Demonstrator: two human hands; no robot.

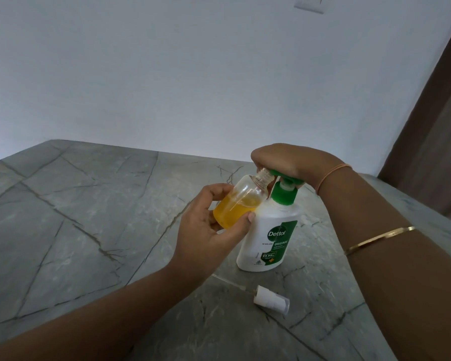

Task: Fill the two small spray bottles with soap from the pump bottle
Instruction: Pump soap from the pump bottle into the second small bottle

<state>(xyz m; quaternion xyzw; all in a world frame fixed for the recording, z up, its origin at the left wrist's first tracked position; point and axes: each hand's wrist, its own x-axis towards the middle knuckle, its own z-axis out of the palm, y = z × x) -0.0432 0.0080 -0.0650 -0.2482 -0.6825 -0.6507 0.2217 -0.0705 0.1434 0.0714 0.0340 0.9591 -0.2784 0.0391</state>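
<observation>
My left hand [206,227] grips a small clear spray bottle [241,201], tilted, about half full of orange-yellow soap, its open threaded neck held up against the green spout of the pump. The white pump bottle [268,243] with a green label stands upright on the grey stone table [89,217]. My right hand [294,162] lies on top of the green pump head [284,190], palm pressing on it; its fingers are mostly hidden. A white spray cap [271,300] with its thin dip tube lies on the table in front of the pump bottle.
The table's far edge meets a plain white wall [193,74]. A brown curtain or door [432,126] hangs at the right. Only one small bottle is in view.
</observation>
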